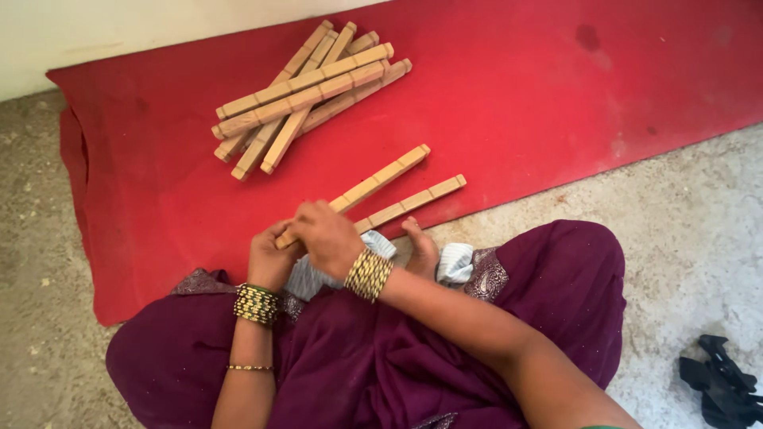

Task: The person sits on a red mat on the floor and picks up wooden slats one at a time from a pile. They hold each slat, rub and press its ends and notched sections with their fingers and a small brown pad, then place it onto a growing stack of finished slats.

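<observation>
I sit cross-legged on the floor in a purple garment (445, 349). My left hand (270, 258) and my right hand (326, 237) are closed together on the near end of a notched wooden stick (381, 179) that points up and to the right over the red mat (159, 206). A second notched stick (413, 202) lies just beside it, its near end hidden behind my right hand. Both wrists carry stacks of bangles. My foot (421, 250) shows next to a pale cloth (455, 264).
A pile of several more wooden sticks (306, 95) lies crosswise on the mat farther away. Bare speckled concrete floor (683, 214) surrounds the mat. A black object (723, 385) lies at the lower right. A pale wall runs along the top left.
</observation>
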`<state>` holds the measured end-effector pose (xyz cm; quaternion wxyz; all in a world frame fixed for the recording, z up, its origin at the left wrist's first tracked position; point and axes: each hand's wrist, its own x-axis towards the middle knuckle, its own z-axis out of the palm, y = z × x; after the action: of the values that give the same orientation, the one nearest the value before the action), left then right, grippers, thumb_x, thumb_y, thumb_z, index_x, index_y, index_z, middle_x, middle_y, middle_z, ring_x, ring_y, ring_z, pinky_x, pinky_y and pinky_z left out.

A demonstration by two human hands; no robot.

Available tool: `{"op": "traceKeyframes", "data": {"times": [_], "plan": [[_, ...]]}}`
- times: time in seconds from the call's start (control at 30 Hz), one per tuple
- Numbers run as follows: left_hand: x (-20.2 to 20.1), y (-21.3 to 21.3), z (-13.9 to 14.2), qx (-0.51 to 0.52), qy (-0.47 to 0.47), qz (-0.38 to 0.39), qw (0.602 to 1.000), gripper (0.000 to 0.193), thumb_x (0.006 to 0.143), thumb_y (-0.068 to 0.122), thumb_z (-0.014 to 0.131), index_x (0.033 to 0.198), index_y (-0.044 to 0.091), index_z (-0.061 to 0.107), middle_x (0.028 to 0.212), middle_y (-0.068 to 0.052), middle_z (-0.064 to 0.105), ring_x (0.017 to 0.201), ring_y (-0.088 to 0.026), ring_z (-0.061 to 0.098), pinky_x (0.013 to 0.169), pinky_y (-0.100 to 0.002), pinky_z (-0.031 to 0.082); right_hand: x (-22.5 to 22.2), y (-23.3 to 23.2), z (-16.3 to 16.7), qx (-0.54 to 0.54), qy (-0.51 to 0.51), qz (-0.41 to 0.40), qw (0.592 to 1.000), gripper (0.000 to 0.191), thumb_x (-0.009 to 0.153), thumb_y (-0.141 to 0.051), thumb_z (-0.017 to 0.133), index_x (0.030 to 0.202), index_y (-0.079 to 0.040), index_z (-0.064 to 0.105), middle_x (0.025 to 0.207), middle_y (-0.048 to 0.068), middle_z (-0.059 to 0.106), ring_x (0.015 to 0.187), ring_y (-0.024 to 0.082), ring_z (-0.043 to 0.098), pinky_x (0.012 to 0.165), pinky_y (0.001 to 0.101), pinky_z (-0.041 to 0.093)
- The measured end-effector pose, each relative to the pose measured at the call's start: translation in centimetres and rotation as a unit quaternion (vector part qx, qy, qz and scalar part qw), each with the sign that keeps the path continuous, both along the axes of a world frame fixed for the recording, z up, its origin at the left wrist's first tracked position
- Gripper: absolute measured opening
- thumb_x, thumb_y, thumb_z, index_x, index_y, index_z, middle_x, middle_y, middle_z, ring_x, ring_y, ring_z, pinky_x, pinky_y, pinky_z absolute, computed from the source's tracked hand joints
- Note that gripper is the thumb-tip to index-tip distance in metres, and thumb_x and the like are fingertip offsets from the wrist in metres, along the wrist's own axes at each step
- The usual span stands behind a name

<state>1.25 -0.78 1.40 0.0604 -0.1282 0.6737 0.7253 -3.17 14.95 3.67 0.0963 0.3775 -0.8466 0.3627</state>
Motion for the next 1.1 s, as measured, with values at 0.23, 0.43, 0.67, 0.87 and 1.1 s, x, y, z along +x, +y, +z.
{"op": "traceKeyframes", "data": {"times": [0.23, 0.43, 0.67, 0.87, 1.1], "plan": [[-0.2, 0.2, 0.6, 0.032, -0.023, 0.012, 0.999, 0.038, 0.089, -0.009, 0.066, 0.126, -0.006, 0.065, 0.100, -0.016, 0.077, 0.088, -0.019, 0.075, 0.074, -0.025, 0.062, -11.8, 12.6, -4.9, 0.118, 0.008, -0.286, 0.951, 0.012, 0.070, -0.002, 0.072, 0.076, -0.012, 0.077, 0.090, 0.012, 0.071, 0.089, 0.034, 0.067, 0.075, 0.0476, 0.055], [-0.2, 0.4, 0.7, 0.023, -0.002, 0.017, 1.000, 0.038, 0.089, -0.010, 0.066, 0.127, -0.006, 0.066, 0.100, -0.014, 0.077, 0.088, -0.017, 0.075, 0.074, -0.024, 0.062, -14.9, 17.5, -5.7, 0.084, -0.046, -0.368, 0.925, 0.001, 0.077, -0.009, 0.077, 0.079, -0.009, 0.076, 0.090, 0.015, 0.071, 0.085, 0.036, 0.068, 0.076, 0.0483, 0.055], [-0.3, 0.6, 1.1, 0.007, -0.028, 0.032, 0.999, 0.038, 0.085, -0.012, 0.066, 0.122, -0.004, 0.067, 0.100, -0.010, 0.076, 0.087, -0.016, 0.076, 0.076, -0.026, 0.064, -5.0, 3.4, -2.4, 0.010, 0.005, -0.074, 0.997, 0.005, 0.076, -0.007, 0.069, 0.082, -0.008, 0.069, 0.089, 0.010, 0.066, 0.088, 0.031, 0.064, 0.078, 0.0435, 0.053], [0.4, 0.5, 0.7, -0.118, 0.000, 0.008, 0.993, 0.028, 0.089, -0.008, 0.068, 0.117, -0.008, 0.071, 0.101, -0.017, 0.078, 0.087, -0.020, 0.074, 0.077, -0.030, 0.062, -0.6, 0.5, -0.6, 0.003, -0.022, 0.003, 1.000, 0.011, 0.073, -0.007, 0.069, 0.083, -0.010, 0.070, 0.095, 0.009, 0.066, 0.096, 0.030, 0.063, 0.085, 0.0415, 0.054], [-0.6, -0.2, 0.6, 0.087, -0.071, -0.024, 0.993, 0.039, 0.091, 0.005, 0.068, 0.128, -0.006, 0.063, 0.096, -0.016, 0.077, 0.076, -0.019, 0.076, 0.065, -0.027, 0.066, -13.5, 14.9, -3.6, 0.051, 0.034, -0.337, 0.940, 0.004, 0.075, -0.009, 0.078, 0.072, -0.008, 0.075, 0.084, 0.014, 0.072, 0.081, 0.034, 0.070, 0.074, 0.0448, 0.057]]}}
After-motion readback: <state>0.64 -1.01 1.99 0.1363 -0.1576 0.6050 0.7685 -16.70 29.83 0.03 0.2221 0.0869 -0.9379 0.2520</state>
